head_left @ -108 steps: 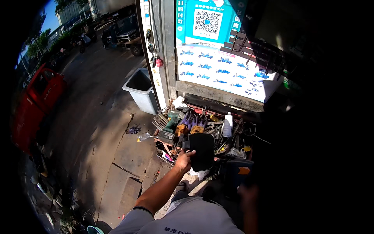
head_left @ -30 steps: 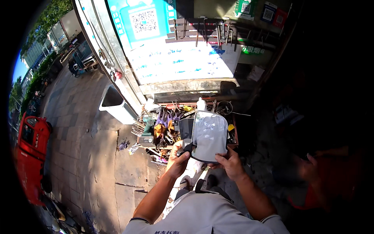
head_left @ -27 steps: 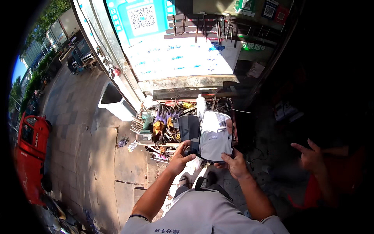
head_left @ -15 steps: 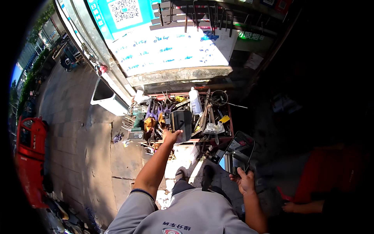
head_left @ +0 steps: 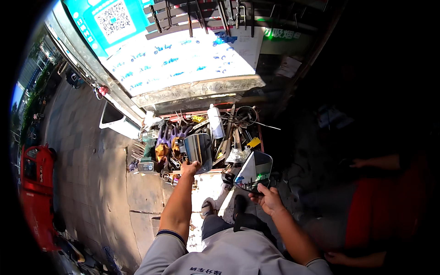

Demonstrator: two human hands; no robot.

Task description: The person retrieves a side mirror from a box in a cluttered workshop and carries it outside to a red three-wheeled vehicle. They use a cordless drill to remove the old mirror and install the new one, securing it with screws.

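Observation:
My left hand [head_left: 189, 169] is closed on the lower edge of a side mirror [head_left: 200, 149], a rounded rectangle with dark stripes reflected in its glass. It is held over a tray of jumbled tools [head_left: 262, 145]. To the right, my right hand [head_left: 267, 199] grips the bottom of a second side mirror [head_left: 259, 167]. A bright patch and dark tool shapes show in that glass. Purple-and-orange work gloves [head_left: 163, 145] lie in the tray left of the first mirror. A white spray can [head_left: 215, 122] rests just beyond it, among spanners and rods.
Behind the tray stands a window frame with a poster [head_left: 183, 59] and hanging drill bits and hex keys [head_left: 190, 20]. A white bin [head_left: 120, 120] is at its left. A red vehicle [head_left: 36, 192] stands far left. Another person's hands [head_left: 364, 162] show in shadow at right.
The right-hand mirror has moved up and left toward the tray, and its glass now reflects a bright area. My left hand's mirror shifts slightly left and tilts. The whole view has also shifted.

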